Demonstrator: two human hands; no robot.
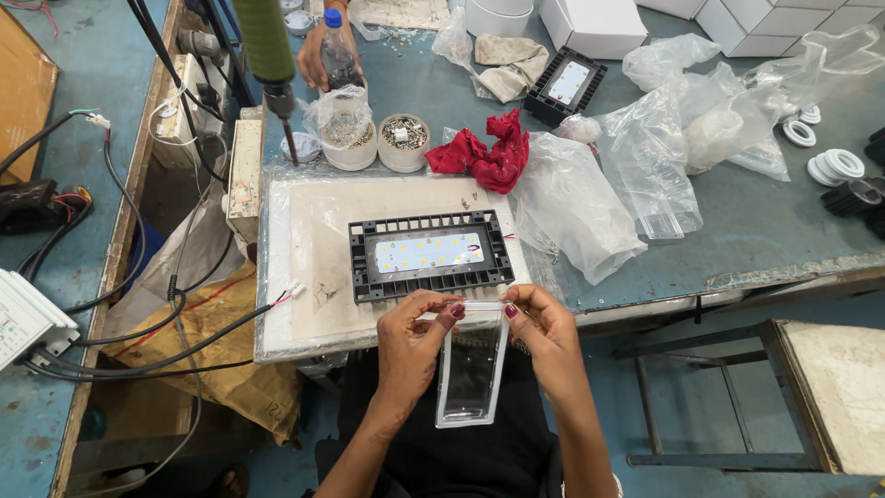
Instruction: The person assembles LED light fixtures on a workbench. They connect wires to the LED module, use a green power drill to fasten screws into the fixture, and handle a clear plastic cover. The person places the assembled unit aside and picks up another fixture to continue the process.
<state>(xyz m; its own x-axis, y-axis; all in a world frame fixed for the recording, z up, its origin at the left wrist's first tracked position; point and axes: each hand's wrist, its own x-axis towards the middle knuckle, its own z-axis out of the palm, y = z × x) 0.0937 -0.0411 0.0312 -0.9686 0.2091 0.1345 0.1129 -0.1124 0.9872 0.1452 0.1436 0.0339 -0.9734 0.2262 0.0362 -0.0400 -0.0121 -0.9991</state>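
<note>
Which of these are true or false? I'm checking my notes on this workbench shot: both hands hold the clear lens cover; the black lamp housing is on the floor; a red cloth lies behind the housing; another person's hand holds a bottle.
1. Both the left hand and right hand hold the clear lens cover. True.
2. The black lamp housing is on the floor. False: it lies on the white mat.
3. A red cloth lies behind the housing. True.
4. Another person's hand holds a bottle. True.
</note>
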